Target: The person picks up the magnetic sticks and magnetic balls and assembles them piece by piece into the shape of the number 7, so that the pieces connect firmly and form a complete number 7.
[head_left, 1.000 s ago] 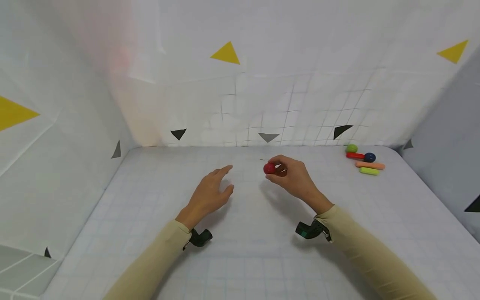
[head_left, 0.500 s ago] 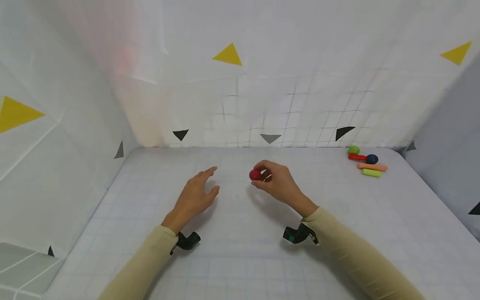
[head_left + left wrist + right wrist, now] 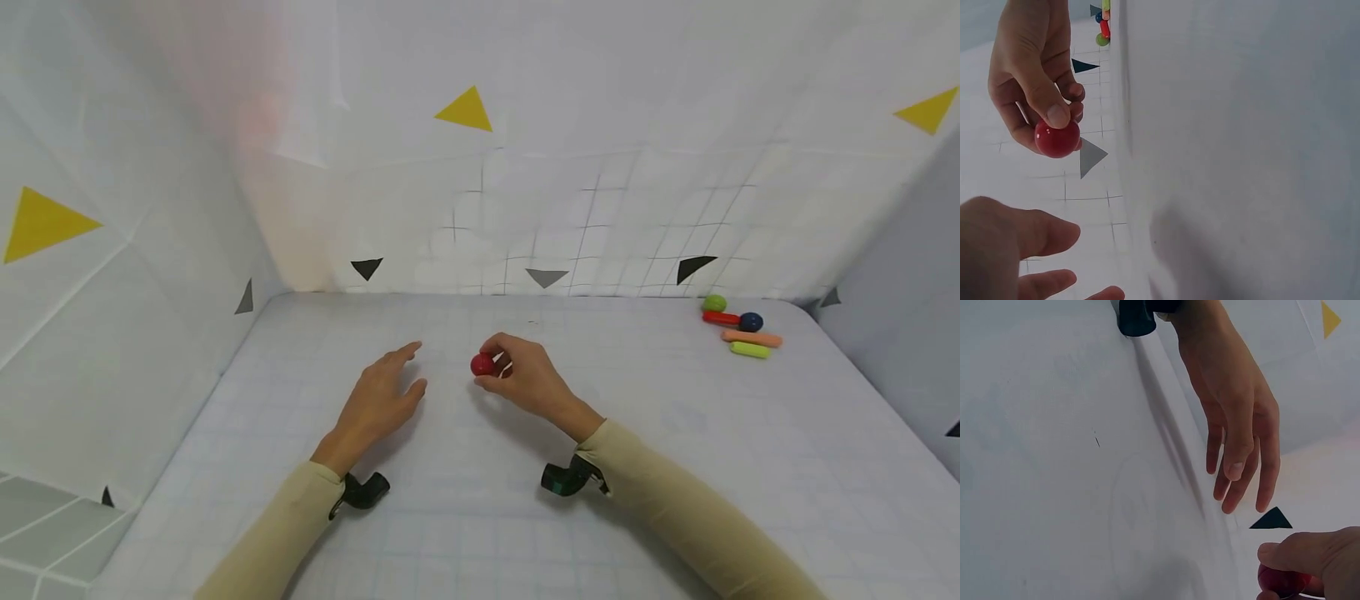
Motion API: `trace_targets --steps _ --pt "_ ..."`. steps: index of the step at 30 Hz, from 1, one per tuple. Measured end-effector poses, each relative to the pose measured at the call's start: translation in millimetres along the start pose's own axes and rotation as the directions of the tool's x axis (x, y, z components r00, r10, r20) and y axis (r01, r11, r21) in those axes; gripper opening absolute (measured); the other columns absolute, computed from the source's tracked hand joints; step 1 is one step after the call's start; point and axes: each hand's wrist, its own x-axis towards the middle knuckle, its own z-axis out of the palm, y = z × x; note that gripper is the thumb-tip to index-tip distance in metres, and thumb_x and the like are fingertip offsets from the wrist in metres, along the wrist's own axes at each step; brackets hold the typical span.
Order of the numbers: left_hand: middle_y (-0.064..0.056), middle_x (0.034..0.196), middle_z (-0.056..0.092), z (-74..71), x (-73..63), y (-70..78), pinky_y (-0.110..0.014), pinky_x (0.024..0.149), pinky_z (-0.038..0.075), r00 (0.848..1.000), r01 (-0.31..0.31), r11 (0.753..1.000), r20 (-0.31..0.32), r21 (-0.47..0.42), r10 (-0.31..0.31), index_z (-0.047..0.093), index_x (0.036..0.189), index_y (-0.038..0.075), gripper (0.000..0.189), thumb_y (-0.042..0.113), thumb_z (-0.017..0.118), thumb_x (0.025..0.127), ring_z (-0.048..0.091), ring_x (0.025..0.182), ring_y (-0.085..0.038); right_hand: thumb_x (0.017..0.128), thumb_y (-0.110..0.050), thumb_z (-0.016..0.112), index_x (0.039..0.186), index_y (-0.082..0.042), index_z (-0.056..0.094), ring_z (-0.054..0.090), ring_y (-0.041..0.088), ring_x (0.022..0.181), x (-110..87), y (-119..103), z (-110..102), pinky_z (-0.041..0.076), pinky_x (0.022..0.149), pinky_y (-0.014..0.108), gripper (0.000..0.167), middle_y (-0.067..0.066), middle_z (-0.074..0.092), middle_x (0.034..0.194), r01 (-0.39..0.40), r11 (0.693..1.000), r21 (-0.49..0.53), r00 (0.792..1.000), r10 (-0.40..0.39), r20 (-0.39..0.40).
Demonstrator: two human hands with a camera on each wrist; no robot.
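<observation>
A small glossy red ball is pinched between the thumb and fingers of my right hand, above the middle of the table. In the left wrist view the red ball shows under the right thumb's tip. Apart from it on the left, my left hand hovers with fingers extended and thumb spread, holding nothing. The right wrist view shows that left hand with its fingers pointing down, near the right hand and the partly hidden ball.
At the table's back right lie a green ball, a red stick, a dark blue ball, an orange stick and a yellow-green stick. White walls with yellow and black triangles surround the white table.
My right hand has carried the red ball to the left and slightly nearer to me. My left hand has shifted left as well, its fingers still spread.
</observation>
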Motion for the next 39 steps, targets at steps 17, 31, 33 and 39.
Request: trace_targets --steps 17,31,33,39 --pt "-0.016 0.145 0.058 4.2 2.9 -0.7 -0.054 0.112 0.039 1.0 -0.017 0.999 0.023 -0.046 0.018 0.054 0.15 0.006 0.055 0.02 0.067 0.099 0.051 0.137 -0.035 0.085 -0.01 0.088 0.105 -0.007 0.064 0.063 0.013 0.08 21.6 1.3 36.2 0.055 0.073 0.026 0.032 0.002 0.068 0.095 -0.026 0.998 -0.052 0.997 0.03 0.072" --pt "-0.015 0.141 0.062 13.8 15.2 17.7 -0.053 0.113 0.039 0.995 -0.026 0.991 0.089 -0.131 0.038 0.059 0.145 0.003 0.054 0.017 0.076 0.096 0.052 0.135 -0.034 0.085 -0.016 0.09 0.128 -0.001 0.062 0.064 0.017 0.083 10.7 1.4 20.5 0.055 0.072 0.029 0.053 0.01 0.069 0.115 -0.012 0.997 -0.075 0.994 0.02 0.112" --pt "-0.014 0.137 0.065 17.2 18.2 18.9 -0.052 0.108 0.044 0.995 -0.039 0.991 0.087 -0.13 0.05 0.062 0.142 0.003 0.053 0.016 0.08 0.093 0.058 0.128 -0.034 0.085 -0.018 0.089 0.13 0.0 0.061 0.065 0.018 0.085 6.0 1.9 11.3 0.055 0.071 0.031 0.056 0.013 0.068 0.119 0.003 0.998 -0.069 0.995 0.004 0.101" --pt "-0.007 0.116 0.073 28.3 26.8 16.9 -0.041 0.089 0.057 0.992 -0.081 0.981 0.079 -0.176 0.096 0.073 0.126 0.003 0.041 0.007 0.086 0.087 0.068 0.1 -0.024 0.088 -0.019 0.086 0.132 -0.001 0.061 0.066 0.018 0.087 -14.4 5.8 -14.7 0.056 0.072 0.034 0.053 0.015 0.067 0.123 0.005 0.999 -0.036 0.997 -0.002 0.073"
